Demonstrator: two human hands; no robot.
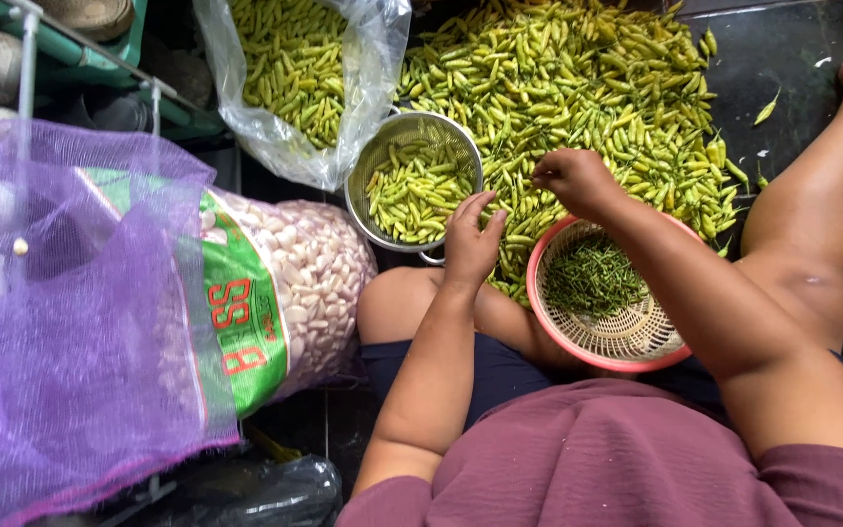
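A big heap of small green-yellow chillies (578,88) lies on the dark floor in front of me. My left hand (470,239) rests at the heap's near edge, fingers together, next to a steel colander (363,195) holding picked chillies. My right hand (573,181) hovers over the heap with fingertips pinched on a chilli. Below my right forearm sits a pink woven basket (617,342) with a pile of green stems inside.
A clear plastic bag (295,88) of more chillies stands at the back left. A sack of peeled garlic cloves (304,283) and a purple mesh bag (70,322) fill the left side. My bare knees flank the basket; a green rack is at top left.
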